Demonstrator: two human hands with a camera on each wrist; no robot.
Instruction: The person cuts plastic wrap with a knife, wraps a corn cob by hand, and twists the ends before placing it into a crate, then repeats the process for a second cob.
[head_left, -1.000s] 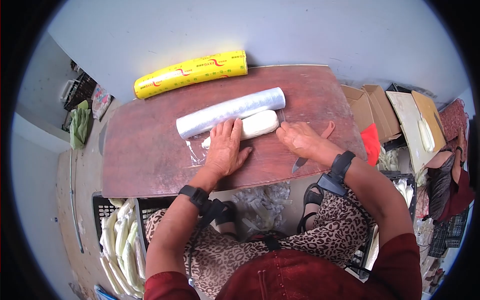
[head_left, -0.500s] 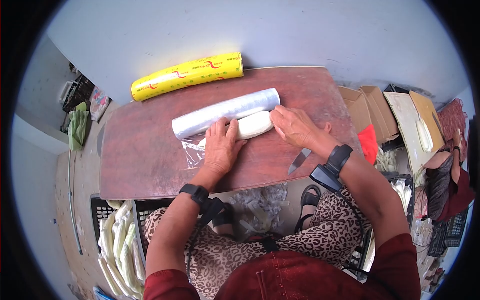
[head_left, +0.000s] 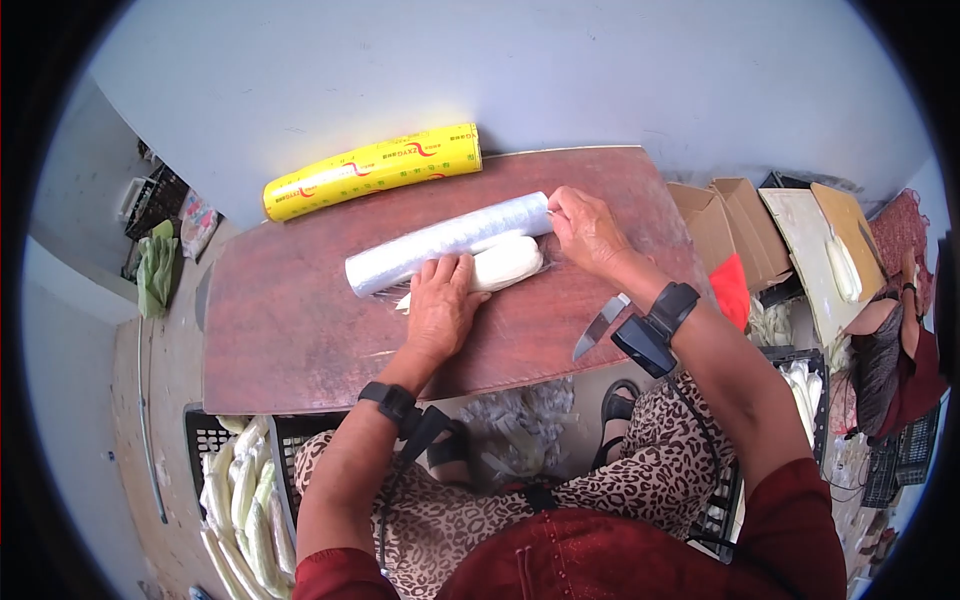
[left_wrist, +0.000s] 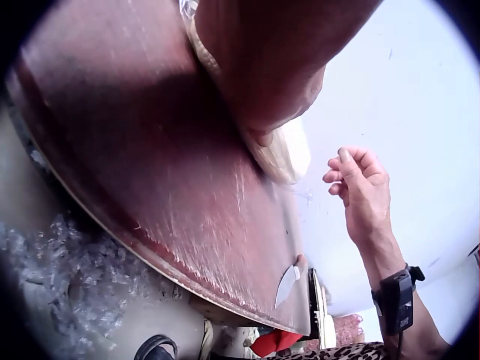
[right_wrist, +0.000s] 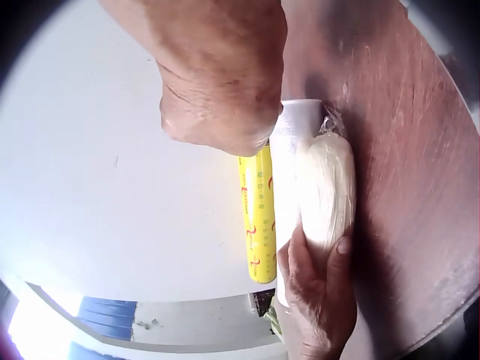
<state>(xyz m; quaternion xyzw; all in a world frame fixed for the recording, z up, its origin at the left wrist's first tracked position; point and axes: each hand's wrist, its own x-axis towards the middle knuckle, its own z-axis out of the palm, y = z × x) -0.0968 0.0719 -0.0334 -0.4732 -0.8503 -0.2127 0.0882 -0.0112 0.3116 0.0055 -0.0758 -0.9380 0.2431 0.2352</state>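
Gripping the pale bundle [head_left: 508, 263], the left hand [head_left: 440, 305] has its thumb on 1 side and its fingers on the other. The bundle lies on the reddish table [head_left: 290, 345], just beside the clear film roll [head_left: 430, 245] and on its near side. The right hand [head_left: 590, 235] is near the roll's right end, its fingers bent in toward the thumb; whether they pinch any film cannot be told. A knife [head_left: 600, 327] lies with its blade toward the table's near edge, and a yellow printed roll [head_left: 372, 172] sits along the far edge. At the left, pale stalks [head_left: 240, 500] fill a black crate [head_left: 205, 425]
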